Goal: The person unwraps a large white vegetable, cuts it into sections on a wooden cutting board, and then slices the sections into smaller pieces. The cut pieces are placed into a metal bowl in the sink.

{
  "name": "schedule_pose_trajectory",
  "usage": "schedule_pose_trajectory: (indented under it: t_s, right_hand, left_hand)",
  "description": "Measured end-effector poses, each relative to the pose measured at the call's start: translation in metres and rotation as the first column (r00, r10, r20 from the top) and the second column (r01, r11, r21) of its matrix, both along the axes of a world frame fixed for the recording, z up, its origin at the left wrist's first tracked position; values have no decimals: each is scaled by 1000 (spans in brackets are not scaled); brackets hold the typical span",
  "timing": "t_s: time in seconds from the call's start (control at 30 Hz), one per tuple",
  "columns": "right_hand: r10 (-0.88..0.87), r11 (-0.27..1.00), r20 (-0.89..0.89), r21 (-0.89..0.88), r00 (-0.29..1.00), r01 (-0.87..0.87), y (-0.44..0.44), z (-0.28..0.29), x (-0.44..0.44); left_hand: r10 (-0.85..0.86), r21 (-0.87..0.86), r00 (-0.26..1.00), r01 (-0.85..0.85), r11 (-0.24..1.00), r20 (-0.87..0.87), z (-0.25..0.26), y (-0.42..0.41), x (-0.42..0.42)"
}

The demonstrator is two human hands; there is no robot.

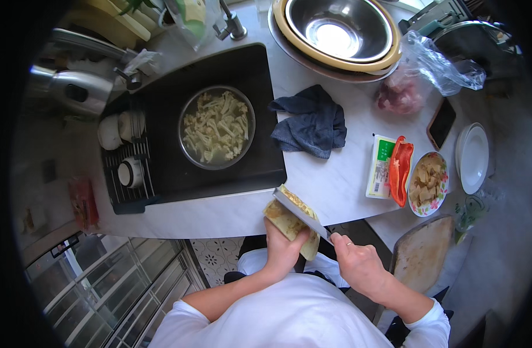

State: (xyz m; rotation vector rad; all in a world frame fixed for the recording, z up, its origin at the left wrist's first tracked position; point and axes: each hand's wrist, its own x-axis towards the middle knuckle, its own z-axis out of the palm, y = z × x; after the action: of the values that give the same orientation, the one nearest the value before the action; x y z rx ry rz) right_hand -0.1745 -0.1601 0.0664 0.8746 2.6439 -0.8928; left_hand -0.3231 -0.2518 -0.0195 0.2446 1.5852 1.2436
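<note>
My left hand [283, 245] grips a thick, pale green vegetable piece [285, 221] with brownish patches, held in the air by the counter's front edge. In my right hand [359, 259] is the handle of a kitchen knife [301, 214]. Its blade lies slantwise along the upper side of the vegetable, and I cannot tell how deep it sits. Beyond both hands, a round bowl [254, 126] of cauliflower florets [218, 124] in cloudy water stands in the black sink [170, 174].
A dark cloth [311, 122] lies right of the sink, below stacked basins [281, 26]. Farther right are bagged meat [398, 93], a phone [441, 124], a red pepper half [400, 172] on a labelled package [379, 174], a plate of sliced food [427, 180], white plates [473, 158] and a cutting board [422, 254].
</note>
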Motion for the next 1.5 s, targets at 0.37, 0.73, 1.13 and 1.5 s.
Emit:
schedule_pose_trajectory:
  t_s: [0.37, 0.73, 1.13, 1.5]
  right_hand:
    - [128, 991, -87, -18, 988, -130, 23, -27, -35]
    - [36, 977, 39, -213, 999, -27, 34, -5, -15]
    - [9, 983, 54, -184, 999, 1, 27, 0, -22]
    - [27, 969, 95, -246, 995, -3, 32, -9, -21]
  left_hand:
    - [42, 2, 996, -42, 999, -78, 7, 5, 6]
    - [27, -12, 998, -28, 1000, -48, 1, 6, 16]
    - [79, -20, 996, -80, 997, -49, 1, 8, 20]
    - [83, 16, 995, -82, 996, -49, 4, 15, 19]
